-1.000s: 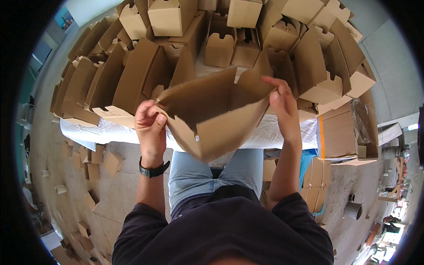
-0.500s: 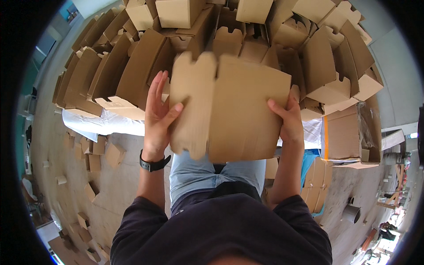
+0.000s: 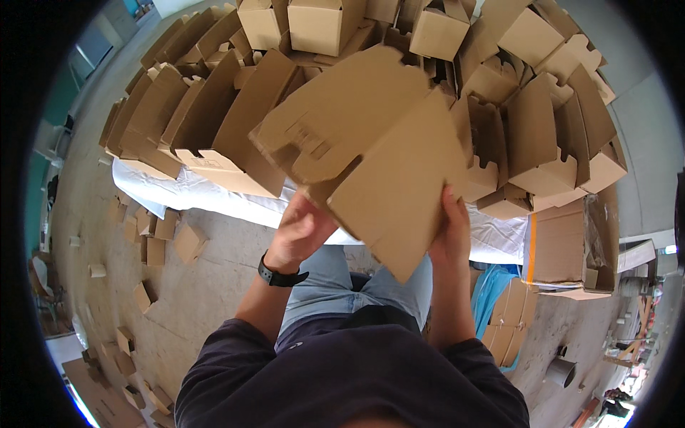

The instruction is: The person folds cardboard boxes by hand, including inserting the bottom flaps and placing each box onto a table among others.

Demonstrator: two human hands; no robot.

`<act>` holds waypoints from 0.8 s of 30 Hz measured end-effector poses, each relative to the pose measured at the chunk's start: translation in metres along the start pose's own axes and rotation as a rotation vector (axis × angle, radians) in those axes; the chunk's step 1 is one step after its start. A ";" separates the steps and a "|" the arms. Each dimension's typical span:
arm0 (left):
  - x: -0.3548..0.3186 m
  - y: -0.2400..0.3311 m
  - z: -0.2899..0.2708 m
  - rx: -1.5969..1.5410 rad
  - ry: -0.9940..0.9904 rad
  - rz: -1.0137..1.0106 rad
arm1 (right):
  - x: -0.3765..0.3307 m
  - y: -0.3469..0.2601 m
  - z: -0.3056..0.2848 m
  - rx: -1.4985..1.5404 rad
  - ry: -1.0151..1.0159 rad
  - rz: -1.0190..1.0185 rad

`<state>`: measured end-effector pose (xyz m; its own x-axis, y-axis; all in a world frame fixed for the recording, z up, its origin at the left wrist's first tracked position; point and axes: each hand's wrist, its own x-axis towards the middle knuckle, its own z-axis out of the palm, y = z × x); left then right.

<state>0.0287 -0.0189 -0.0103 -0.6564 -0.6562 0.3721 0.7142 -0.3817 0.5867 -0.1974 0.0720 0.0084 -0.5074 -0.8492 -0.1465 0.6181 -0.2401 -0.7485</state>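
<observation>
A brown cardboard box (image 3: 399, 164), partly folded with notched flaps, is held tilted in front of my body. My left hand (image 3: 303, 232), with a black watch on its wrist, grips the box's lower left side; its fingers are partly hidden beneath the cardboard. On the right edge, my right hand (image 3: 451, 228) has its thumb pressed against the panel, with the other fingers mostly behind it. One wide flap (image 3: 342, 107) with a cut-out slot leans up and to the left, over the boxes behind.
Rows of open cardboard boxes (image 3: 250, 121) stand on a table with a white cover (image 3: 214, 196). A larger carton (image 3: 564, 246) sits at the right end. Several small boxes (image 3: 189, 242) lie on the floor at left, and a dark grey bucket (image 3: 561, 372) stands at lower right.
The box has turned from nearly upright to tilted, with a slotted flap now swung out to the upper left. My left hand has moved from the box's left edge to beneath its lower left.
</observation>
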 end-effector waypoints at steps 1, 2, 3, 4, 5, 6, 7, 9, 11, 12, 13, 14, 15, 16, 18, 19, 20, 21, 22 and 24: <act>-0.005 -0.001 -0.005 0.014 0.019 -0.029 | -0.003 0.004 0.002 0.003 0.005 0.037; -0.007 -0.001 -0.007 0.028 0.038 -0.059 | -0.005 0.007 0.002 0.005 0.010 0.074; -0.008 0.000 -0.007 0.042 0.066 -0.060 | -0.007 0.011 0.002 0.009 0.014 0.113; -0.009 0.003 -0.006 0.055 0.094 -0.062 | -0.007 0.014 0.002 0.063 0.010 0.149; -0.009 0.005 -0.005 0.069 0.121 -0.064 | -0.008 0.018 0.000 0.069 -0.004 0.185; -0.009 0.005 -0.003 0.107 0.152 -0.053 | -0.010 0.022 -0.004 0.074 -0.016 0.218; -0.009 0.005 -0.002 0.144 0.184 -0.043 | -0.010 0.027 -0.007 0.079 -0.029 0.251; -0.003 0.004 0.008 0.283 0.257 0.030 | -0.008 0.038 -0.014 0.207 -0.102 0.439; 0.020 0.004 0.031 0.466 0.335 0.152 | -0.013 0.038 -0.013 0.180 -0.164 0.561; 0.026 0.006 0.036 0.584 0.254 0.161 | -0.020 0.031 -0.003 0.096 -0.201 0.592; 0.033 0.008 0.040 0.696 0.173 0.182 | -0.024 0.028 0.001 0.011 -0.238 0.623; 0.034 0.002 0.034 0.690 0.208 0.111 | -0.021 0.034 -0.007 0.037 -0.292 0.663; 0.036 -0.002 0.032 0.684 0.240 0.042 | -0.021 0.034 -0.008 -0.007 -0.278 0.663; 0.040 -0.003 0.038 0.713 0.253 0.031 | -0.022 0.034 -0.009 -0.052 -0.263 0.662; 0.039 -0.009 0.031 0.790 0.263 0.078 | -0.024 0.032 -0.009 -0.115 -0.187 0.649; 0.039 -0.011 0.027 0.828 0.267 0.103 | -0.025 0.031 -0.011 -0.187 -0.158 0.589; 0.039 -0.012 0.026 0.862 0.276 0.125 | -0.025 0.029 -0.014 -0.259 -0.127 0.529; 0.038 -0.012 0.024 0.866 0.267 0.129 | -0.026 0.028 -0.018 -0.326 -0.095 0.474; 0.038 -0.013 0.021 0.869 0.258 0.133 | -0.025 0.028 -0.022 -0.355 -0.087 0.402; 0.037 -0.013 0.021 0.877 0.256 0.124 | -0.024 0.028 -0.028 -0.413 -0.073 0.252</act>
<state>-0.0101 -0.0250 0.0107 -0.4390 -0.8235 0.3593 0.2672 0.2621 0.9273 -0.1855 0.0989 -0.0272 -0.3195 -0.8913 -0.3216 0.4190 0.1715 -0.8917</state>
